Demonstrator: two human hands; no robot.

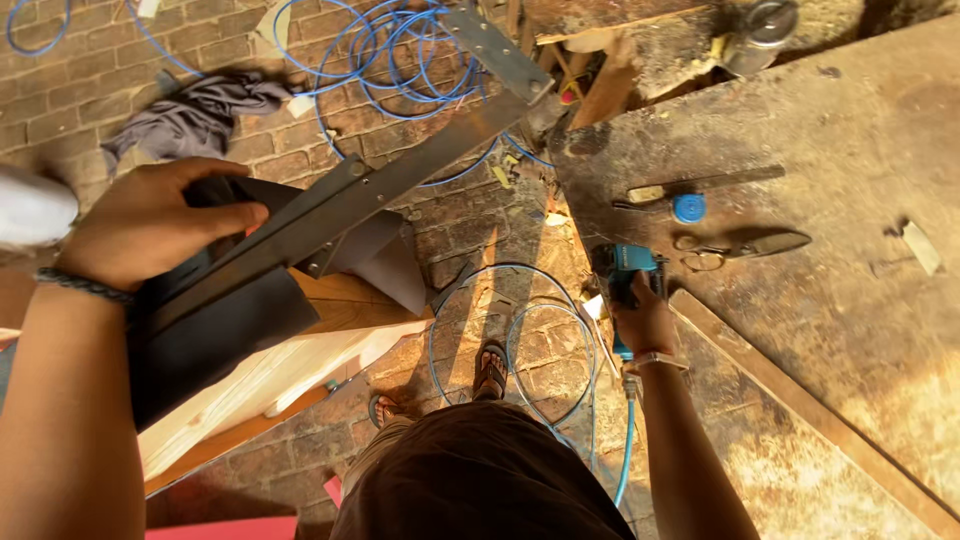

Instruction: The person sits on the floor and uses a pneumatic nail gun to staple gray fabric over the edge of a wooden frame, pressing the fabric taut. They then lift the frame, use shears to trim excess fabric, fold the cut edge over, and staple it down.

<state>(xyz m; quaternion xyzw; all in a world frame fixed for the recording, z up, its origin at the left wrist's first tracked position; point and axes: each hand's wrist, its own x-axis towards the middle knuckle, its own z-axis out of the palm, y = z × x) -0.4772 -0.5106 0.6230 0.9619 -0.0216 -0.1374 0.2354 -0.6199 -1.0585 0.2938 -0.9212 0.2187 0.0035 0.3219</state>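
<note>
Right hand [645, 322] hiding teal tool's [628, 272] grip, hose [625, 470] cut off below

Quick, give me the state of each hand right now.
Left hand: closed on the black sheet material draped over the dark metal bar.
Right hand: closed around the teal air-powered tool with the blue hose.

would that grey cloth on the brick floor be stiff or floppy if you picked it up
Probably floppy: the grey cloth lies crumpled in soft folds on the brick floor. It looks thin, so likely light. It should not roll or slide.
</note>
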